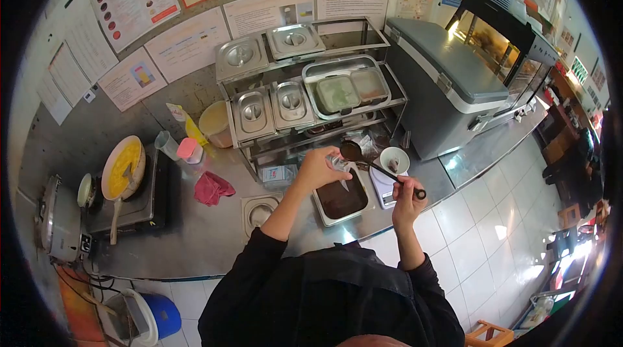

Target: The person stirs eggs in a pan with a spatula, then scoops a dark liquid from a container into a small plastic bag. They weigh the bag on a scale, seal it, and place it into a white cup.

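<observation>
My right hand [407, 202] is closed round the handle of a black ladle [386, 172], whose bowl, dark brown inside, is up beside my left hand. In the fingers of my left hand [316, 169] is a small clear plastic bag [338, 163], held close to the ladle's bowl. Below both hands sits a steel pan [329, 222] of dark brown sauce [342, 202]. Just right of it, a white bowl [394, 160] with something dark inside stands on a white scale [384, 195]. Whether sauce is in the bag is hard to see.
A steel rack [241, 150] with lidded containers rises behind the pan. On the left a frying pan [124, 168] of yellow food sits on a stove [153, 207]. A red cloth [213, 188] lies on the counter. A large grey cooler [448, 81] stands at right.
</observation>
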`<state>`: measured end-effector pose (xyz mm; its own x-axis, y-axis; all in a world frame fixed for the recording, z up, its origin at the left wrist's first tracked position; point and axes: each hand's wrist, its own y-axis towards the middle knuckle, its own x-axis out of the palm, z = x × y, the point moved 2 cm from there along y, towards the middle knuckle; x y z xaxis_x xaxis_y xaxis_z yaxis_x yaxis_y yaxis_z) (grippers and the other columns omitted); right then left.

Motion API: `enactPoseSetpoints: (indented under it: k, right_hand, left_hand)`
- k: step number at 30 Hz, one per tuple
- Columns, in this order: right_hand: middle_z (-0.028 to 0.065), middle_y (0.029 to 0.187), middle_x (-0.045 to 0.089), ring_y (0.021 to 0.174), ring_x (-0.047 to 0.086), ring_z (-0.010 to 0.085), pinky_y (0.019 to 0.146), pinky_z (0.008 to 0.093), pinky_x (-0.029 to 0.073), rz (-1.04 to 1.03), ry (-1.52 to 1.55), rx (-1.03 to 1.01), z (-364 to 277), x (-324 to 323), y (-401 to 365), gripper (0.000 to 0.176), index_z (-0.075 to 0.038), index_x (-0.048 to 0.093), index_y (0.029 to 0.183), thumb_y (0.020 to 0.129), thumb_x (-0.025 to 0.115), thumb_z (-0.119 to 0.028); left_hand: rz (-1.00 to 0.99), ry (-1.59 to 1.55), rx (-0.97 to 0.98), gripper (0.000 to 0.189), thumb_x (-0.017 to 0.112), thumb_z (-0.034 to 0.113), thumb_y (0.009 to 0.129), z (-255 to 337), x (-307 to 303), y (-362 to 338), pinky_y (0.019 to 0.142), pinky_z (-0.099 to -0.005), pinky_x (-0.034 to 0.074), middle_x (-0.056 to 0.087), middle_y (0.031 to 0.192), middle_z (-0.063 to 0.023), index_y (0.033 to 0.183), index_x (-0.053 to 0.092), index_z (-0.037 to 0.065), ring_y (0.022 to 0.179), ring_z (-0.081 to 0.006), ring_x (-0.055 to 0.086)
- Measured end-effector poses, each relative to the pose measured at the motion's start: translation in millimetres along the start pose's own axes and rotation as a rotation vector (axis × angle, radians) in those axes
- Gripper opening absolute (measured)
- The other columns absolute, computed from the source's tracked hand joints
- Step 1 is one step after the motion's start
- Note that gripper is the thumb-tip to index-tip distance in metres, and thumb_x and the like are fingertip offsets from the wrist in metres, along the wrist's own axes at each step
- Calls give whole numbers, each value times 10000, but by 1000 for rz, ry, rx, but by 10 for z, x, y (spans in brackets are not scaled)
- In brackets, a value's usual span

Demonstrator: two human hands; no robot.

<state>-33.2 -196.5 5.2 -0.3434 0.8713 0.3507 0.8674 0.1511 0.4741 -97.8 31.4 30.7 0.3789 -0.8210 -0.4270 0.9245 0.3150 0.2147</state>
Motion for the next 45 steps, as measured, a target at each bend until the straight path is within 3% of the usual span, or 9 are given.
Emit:
enactPoseSetpoints:
  k: [5, 8, 12, 19, 25, 37, 41, 43, 45]
  right_hand:
    - [107, 759, 615, 578, 536, 117, 523, 231, 406, -119, -160, -177, -158, 51, -45, 177, 48, 651, 886, 920, 570, -106]
    - [104, 741, 625, 585, 556, 146, 542, 243, 428, -290, -343, -489, -326, 124, 17, 126, 45, 656, 880, 888, 605, -70]
    - [111, 762, 645, 614, 601, 204, 539, 280, 458, -445, -443, -660, -458, 176, 38, 102, 24, 669, 893, 798, 677, -9]
    - [71, 785, 634, 617, 599, 216, 509, 298, 461, -725, -632, -850, -665, 238, 112, 271, -27, 667, 966, 715, 755, -75]
    - [69, 790, 631, 615, 594, 213, 504, 299, 459, -809, -629, -900, -722, 275, 166, 297, -26, 663, 979, 702, 759, -74]
    - [98, 750, 639, 613, 596, 195, 520, 272, 456, -560, -492, -704, -551, 160, 247, 129, 18, 664, 888, 762, 686, 27]
    - [110, 762, 647, 600, 575, 170, 533, 241, 432, -450, -414, -537, -383, 30, 266, 70, 32, 660, 876, 837, 640, -23]
    - [111, 773, 643, 591, 558, 148, 538, 228, 418, -393, -398, -477, -326, -25, 284, 110, 31, 658, 872, 882, 611, -68]
    - [108, 775, 628, 589, 545, 132, 533, 226, 409, -311, -294, -285, -272, -55, 265, 162, 35, 653, 870, 911, 583, -106]
  left_hand:
    - [-42, 25, -74, 474, 891, 226, 552, 163, -51, -6, 492, -223, 413, 612, 601, -51, 832, 595, -16, 567, -62, 581]
    - [-18, 39, -38, 443, 891, 233, 546, 211, -65, -19, 493, -230, 425, 622, 617, -52, 788, 607, -6, 563, -68, 586]
    - [-5, -62, 12, 430, 896, 248, 530, 160, -34, -17, 497, -239, 438, 624, 619, -51, 750, 614, 9, 558, -84, 596]
    - [8, 15, -8, 481, 909, 284, 505, 187, -78, -27, 495, -249, 447, 617, 590, -74, 739, 603, -3, 545, -101, 599]
    - [31, -21, 34, 493, 908, 288, 508, 108, -49, -29, 487, -252, 440, 604, 566, -78, 723, 584, -14, 526, -104, 589]
    - [-16, -34, 38, 449, 876, 222, 562, 136, -48, -29, 526, -239, 450, 650, 626, -70, 882, 645, 6, 538, -91, 598]
    - [8, -75, 87, 482, 878, 217, 556, 68, -5, -12, 545, -230, 465, 668, 677, -61, 928, 653, 9, 563, -88, 613]
    - [-22, -72, 27, 494, 880, 216, 551, 34, -3, -16, 550, -229, 470, 673, 697, -58, 938, 654, 9, 569, -90, 617]
    - [-25, -81, 20, 500, 881, 216, 549, 8, 17, 2, 553, -228, 472, 675, 705, -58, 945, 656, 10, 571, -94, 620]
